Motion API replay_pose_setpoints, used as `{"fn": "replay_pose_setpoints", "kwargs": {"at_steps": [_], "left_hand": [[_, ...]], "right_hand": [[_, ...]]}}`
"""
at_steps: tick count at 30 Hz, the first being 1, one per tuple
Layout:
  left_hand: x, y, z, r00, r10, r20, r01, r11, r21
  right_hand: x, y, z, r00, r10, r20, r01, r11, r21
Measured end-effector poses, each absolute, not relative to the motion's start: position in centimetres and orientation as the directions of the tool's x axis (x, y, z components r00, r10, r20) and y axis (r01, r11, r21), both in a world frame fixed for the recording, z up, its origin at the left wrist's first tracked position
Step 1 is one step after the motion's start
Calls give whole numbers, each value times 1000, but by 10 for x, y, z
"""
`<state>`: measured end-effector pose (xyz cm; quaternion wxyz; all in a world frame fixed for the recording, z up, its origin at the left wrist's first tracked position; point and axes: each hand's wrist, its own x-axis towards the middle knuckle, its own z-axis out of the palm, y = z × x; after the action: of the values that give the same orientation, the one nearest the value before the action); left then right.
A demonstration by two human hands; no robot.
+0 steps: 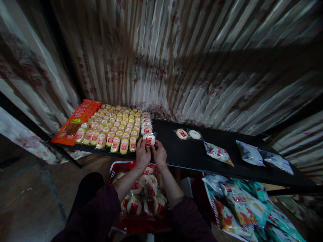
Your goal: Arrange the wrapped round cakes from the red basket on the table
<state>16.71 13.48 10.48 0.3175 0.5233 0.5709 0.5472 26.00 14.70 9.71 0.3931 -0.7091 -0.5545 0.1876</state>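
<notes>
At the front edge of a black shelf [176, 151], my left hand [143, 155] and my right hand [159, 154] pinch a round, clear-wrapped pastry [149, 139] with a red label from both sides. It sits at the near end of a column of similar round packs [146, 124]. Left of that column lie rows of small yellow wrapped cakes [115, 144]. Below my forearms, a red basket [121, 164] holds several more of the round pastries [133, 205].
An orange snack bag [73, 124] lies at the shelf's left end. To the right are two loose round packs [182, 134], a white-red snack bag [219, 153] and silvery bags [250, 154]. Another basket of snack bags [242, 201] stands lower right. A striped curtain [161, 67] hangs behind.
</notes>
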Motion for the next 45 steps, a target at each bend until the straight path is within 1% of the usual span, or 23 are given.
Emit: {"fn": "replay_pose_setpoints", "kwargs": {"at_steps": [3, 8, 14, 21, 24, 29, 33, 38, 41, 45], "left_hand": [[170, 142, 104, -250, 943, 219, 254, -154, 955], [175, 151, 99, -261, 945, 195, 253, -128, 959], [176, 158, 95, -257, 948, 189, 301, -108, 948], [175, 164, 94, -152, 978, 142, 513, -45, 857], [175, 164, 88, -105, 980, 168, 540, -85, 837], [172, 161, 73, -36, 960, 279, 556, -213, 803], [172, 162, 64, 12, 938, 347, 624, -279, 730], [177, 163, 61, 47, 921, 387, 733, -295, 613], [177, 163, 62, 78, 918, 389, 777, -301, 553], [174, 165, 66, 125, 925, 360, 808, -305, 505]], "right_hand": [[261, 154, 94, 315, 931, 186, 669, -79, -739], [261, 162, 91, 316, 926, 208, 705, -83, -705], [260, 171, 87, 294, 936, 194, 743, -96, -662], [257, 177, 88, 268, 949, 168, 799, -121, -589], [257, 179, 87, 258, 952, 164, 808, -119, -577], [257, 180, 85, 232, 954, 188, 813, -84, -576], [260, 178, 85, 239, 943, 233, 802, -56, -595], [264, 184, 85, 263, 913, 312, 762, 2, -647], [262, 196, 85, 263, 922, 286, 702, 20, -711], [257, 212, 86, 259, 944, 204, 610, 4, -793]]}}
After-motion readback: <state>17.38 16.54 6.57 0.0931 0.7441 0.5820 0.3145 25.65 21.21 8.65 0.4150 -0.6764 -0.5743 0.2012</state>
